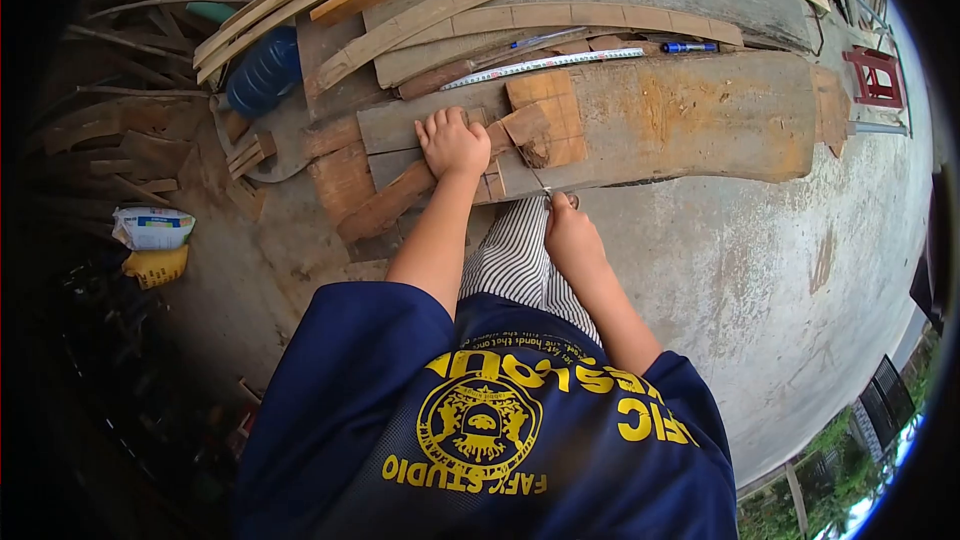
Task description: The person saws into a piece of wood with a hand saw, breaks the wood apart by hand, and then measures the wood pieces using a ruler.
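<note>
My left hand (455,145) presses down on a brown wooden piece (390,202) lying across the worn wooden bench (690,110), its fingers bent over the wood. At the bench's near edge my right hand (572,230) is closed around the end of a thin tool, whose narrow shaft reaches toward the wood; most of it is hidden in the fist. Between and beyond the hands sit a small dark wood block (526,128) and a lighter square board (562,105) with pencil lines.
A measuring tape (545,65), a blue marker (690,47) and a pen lie behind the boards. Curved wood strips (600,16) run along the back. A blue water jug (266,72) stands at upper left, bags (154,228) at left, a red stool (874,77) at right.
</note>
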The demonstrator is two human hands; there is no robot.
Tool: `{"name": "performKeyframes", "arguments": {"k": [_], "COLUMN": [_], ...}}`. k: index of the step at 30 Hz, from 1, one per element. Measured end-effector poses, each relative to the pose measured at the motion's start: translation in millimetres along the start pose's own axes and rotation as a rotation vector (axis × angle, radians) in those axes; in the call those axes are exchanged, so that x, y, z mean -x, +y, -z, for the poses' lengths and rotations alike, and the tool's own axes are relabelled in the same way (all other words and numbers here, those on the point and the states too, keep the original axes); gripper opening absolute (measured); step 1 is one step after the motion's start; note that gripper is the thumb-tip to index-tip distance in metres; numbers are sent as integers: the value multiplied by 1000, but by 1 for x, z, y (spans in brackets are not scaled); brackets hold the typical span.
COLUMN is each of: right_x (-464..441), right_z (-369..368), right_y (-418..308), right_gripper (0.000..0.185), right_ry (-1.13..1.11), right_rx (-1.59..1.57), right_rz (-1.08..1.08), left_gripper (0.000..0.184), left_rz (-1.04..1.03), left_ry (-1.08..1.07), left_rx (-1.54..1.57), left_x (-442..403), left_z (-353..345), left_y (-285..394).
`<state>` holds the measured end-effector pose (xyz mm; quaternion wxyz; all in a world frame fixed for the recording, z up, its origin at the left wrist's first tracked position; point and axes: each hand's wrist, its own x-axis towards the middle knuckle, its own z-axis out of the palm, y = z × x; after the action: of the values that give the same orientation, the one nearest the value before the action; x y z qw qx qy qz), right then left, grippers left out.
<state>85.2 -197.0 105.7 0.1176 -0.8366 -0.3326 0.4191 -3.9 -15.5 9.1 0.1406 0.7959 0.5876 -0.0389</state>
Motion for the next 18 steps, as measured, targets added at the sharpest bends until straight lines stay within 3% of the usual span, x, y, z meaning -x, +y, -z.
{"name": "performKeyframes", "arguments": {"k": [2,6,13,15,18], "right_x": [-4,40,-13,1,9], "right_z": [-7,18,4,12,14], "right_y": [-3,7,-10,-6,1], "right_gripper": [16,15,19,19,19], "right_ry": [38,-54,-55,-107,-128], "right_rx": [2,61,49,110,84], "right_rz": [68,-26,19,-43,-48], "left_gripper": [37,34,33,32,31], "left_rz": [12,6,-2,-156,-220], "left_ry": [2,69,73,35,34], "left_rx": [8,-27,-42,-29,2], "left_x": [0,1,2,11,14], "left_z": [1,-4,-4,-4,-4], "left_y": [1,1,2,11,15]}}
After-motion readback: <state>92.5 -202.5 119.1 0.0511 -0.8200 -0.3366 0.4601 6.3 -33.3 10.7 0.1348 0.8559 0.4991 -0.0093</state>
